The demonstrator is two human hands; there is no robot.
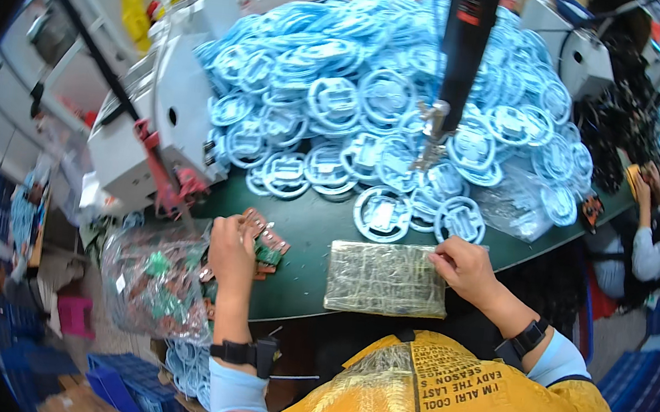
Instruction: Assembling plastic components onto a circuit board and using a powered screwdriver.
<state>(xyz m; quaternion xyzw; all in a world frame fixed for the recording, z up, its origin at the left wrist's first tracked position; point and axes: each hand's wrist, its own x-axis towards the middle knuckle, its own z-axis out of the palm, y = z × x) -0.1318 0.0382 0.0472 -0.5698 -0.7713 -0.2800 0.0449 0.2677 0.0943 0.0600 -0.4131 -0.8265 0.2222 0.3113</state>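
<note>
A: Left hand [231, 245] is closed on a small stack of green-and-copper circuit strips [264, 246] at the near-left edge of the dark green table [308, 224].

B: And the right?

A: Right hand [464, 267] pinches the top-right corner of the flat clear-wrapped rectangular pack [387, 278]. Pack lies flat, long axis left-right, between both hands; right is touching it, left just beside.

B: Behind?

A: Heap of coiled light-blue cables [390, 92], well apart.

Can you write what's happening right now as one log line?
left hand: on small circuit boards | right hand: on flat packet corner | behind: blue cable coils pile
</note>
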